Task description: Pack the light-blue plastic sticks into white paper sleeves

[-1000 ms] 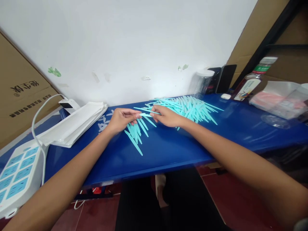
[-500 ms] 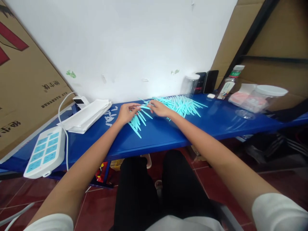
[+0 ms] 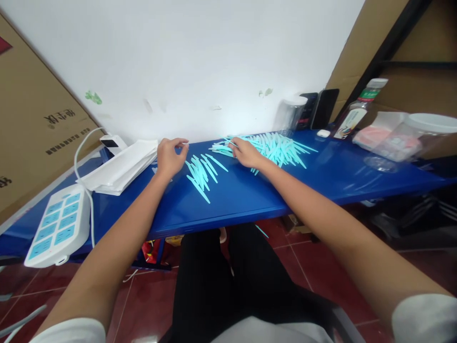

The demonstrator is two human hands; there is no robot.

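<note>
My left hand [image 3: 172, 157] is raised near the wall side of the table, thumb and forefinger curled together. A small pale bit shows at its fingertips, too small to name. Below and right of it lies a small group of thin turquoise sticks [image 3: 202, 171], spread loosely. My right hand [image 3: 245, 152] is at the left end of a larger heap of turquoise sticks [image 3: 278, 152], its fingers closed on a thin turquoise stick. The fingers partly hide that stick. Small clear pieces [image 3: 154, 170] lie partly hidden behind my left wrist.
On the blue table [image 3: 243, 197], white paper sheets [image 3: 119, 166] and a power strip [image 3: 59, 224] lie left. A clear jar [image 3: 289, 116], phones [image 3: 324, 108], a bottle [image 3: 359, 109] and a white-lidded tub [image 3: 424, 138] stand right. One stick [image 3: 262, 231] lies on the floor.
My hands, close together half a second ago, are now apart. The left has moved left, off the small group; the right has shifted to the large heap. The view has shifted slightly.
</note>
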